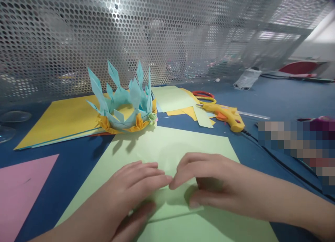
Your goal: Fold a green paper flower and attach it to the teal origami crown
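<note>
Both hands rest on light green paper in the lower middle of the head view. My left hand [131, 186] lies with fingers stretched across it and the thumb lower down, partly in shadow. My right hand [211, 175] arches over from the other side, its thumb apart from the bent fingers and touching the paper. The two sets of fingertips nearly meet. Between them shows a smaller light green piece [170, 203] with a curved lower edge; whether it is folded or loose I cannot tell. Beneath lies a large light green sheet [206, 137].
Behind my hands stands a blue paper crown [123, 119] with orange flowers. Yellow paper [62, 116] lies beneath it, pink paper [23, 186] at left. Scissors [209, 100], a yellow glue gun [232, 119] and its cord [277, 154] lie right. A perforated metal panel [162, 36] closes off the back.
</note>
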Demonstrator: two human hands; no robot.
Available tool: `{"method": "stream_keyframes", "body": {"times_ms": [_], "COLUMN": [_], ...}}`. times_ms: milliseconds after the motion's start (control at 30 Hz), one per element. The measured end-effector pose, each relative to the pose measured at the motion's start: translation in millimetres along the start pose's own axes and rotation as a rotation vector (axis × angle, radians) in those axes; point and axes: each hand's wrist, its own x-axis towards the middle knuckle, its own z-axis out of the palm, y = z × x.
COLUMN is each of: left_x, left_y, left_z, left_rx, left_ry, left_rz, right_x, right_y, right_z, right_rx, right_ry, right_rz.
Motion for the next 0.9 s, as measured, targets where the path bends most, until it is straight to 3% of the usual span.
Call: {"method": "stream_keyframes", "body": {"times_ms": [267,500,800,900], "left_x": [-5.3,-9.3,-7.7,-10.6], "left_y": [-8.6,-11.4,-5.8,-7.8], "left_z": [0.7,-2.2,-1.2,-0.9], "left_rx": [-0.018,0.043,-0.058,-0.038], "left_ry": [-0.015,-0.094,-0.055,-0.09], "left_rz": [0.109,0.226,0.036,0.048], "right_x": [-4.0,-2.5,-2.9,-5.7], "right_y": [1.4,1.2,3.6,4.1], "right_z": [3.9,3.1,-1.9,-2.1], "right_rx": [-0.058,-0.121,-0.091,-0.083], "right_ry": [-0.093,-0.104,-0.115,-0.114], "right_rz": [-0.023,-0.062,-0.053,-0.029]}}
